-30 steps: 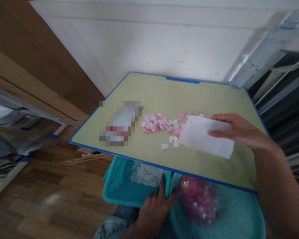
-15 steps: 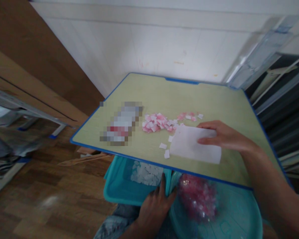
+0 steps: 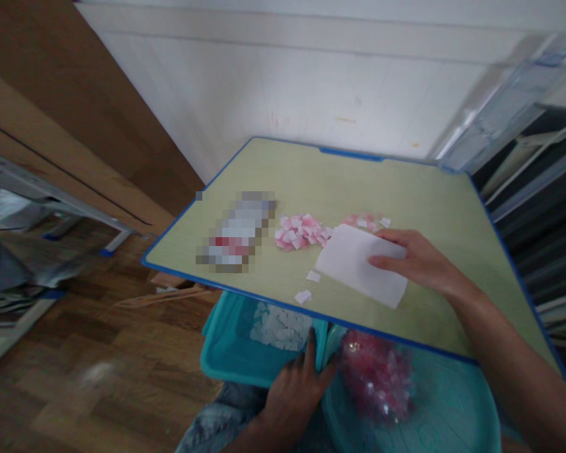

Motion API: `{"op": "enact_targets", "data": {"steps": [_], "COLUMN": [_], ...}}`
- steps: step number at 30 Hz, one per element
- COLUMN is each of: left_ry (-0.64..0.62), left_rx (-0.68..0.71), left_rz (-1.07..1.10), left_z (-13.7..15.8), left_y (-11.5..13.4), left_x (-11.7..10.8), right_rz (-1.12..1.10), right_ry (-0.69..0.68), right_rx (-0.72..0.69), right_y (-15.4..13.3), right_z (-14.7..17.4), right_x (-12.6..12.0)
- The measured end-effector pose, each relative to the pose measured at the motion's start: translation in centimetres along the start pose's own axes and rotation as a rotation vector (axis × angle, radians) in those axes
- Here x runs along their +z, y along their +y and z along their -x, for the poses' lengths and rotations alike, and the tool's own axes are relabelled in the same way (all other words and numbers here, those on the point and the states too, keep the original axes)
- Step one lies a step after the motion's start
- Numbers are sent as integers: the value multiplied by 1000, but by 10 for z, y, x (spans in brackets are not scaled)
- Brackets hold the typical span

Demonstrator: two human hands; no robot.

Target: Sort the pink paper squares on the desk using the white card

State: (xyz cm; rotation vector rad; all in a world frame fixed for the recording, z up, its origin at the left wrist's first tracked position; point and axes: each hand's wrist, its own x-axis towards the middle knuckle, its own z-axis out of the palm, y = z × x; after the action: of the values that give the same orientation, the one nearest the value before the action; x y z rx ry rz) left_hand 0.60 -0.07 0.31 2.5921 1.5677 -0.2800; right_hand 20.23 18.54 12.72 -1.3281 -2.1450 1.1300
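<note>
In my right hand (image 3: 405, 255) is a white sheet of card or stiff paper (image 3: 358, 258), pinched between thumb and fingers and held low over the table. Its left edge lies against a heap of small pink-and-white paper pieces (image 3: 302, 231). Two loose white pieces (image 3: 303, 296) lie near the table's front edge. Below the table, my left hand (image 3: 295, 380) grips the right rim of a teal plastic bin (image 3: 231, 362), index finger inside and thumb outside. Small white pieces (image 3: 280, 327) cover part of the bin's floor.
The yellow-green table (image 3: 287, 163) has a blue edge. A blurred-out object (image 3: 238, 233) lies on its left side. Right of the bin, a clear bag of red-pink contents (image 3: 377, 374) rests on a round teal tub (image 3: 453, 402). A white wall (image 3: 287, 88) stands behind.
My right hand has turned the white card clockwise and drawn it slightly left. One small piece near the front edge has shifted left. My left hand stays on the bin; the view has shifted slightly.
</note>
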Motion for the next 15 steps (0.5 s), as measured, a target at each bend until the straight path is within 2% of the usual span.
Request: {"op": "enact_targets", "data": {"steps": [4, 9, 13, 15], "left_ry": [11, 10, 21, 31], "left_rx": [-5, -2, -2, 2], "left_rz": [-4, -15, -20, -15], "left_z": [0, 0, 0, 0], "left_y": [0, 0, 0, 0], "left_x": [-1, -2, -2, 0], "right_rz": [35, 107, 26, -46], "right_ry": [-73, -157, -207, -160], "right_rx": [-27, -147, -129, -92], "right_y": [-7, -18, -23, -22], "right_z": [2, 6, 8, 8], "right_x": [10, 24, 25, 17]}}
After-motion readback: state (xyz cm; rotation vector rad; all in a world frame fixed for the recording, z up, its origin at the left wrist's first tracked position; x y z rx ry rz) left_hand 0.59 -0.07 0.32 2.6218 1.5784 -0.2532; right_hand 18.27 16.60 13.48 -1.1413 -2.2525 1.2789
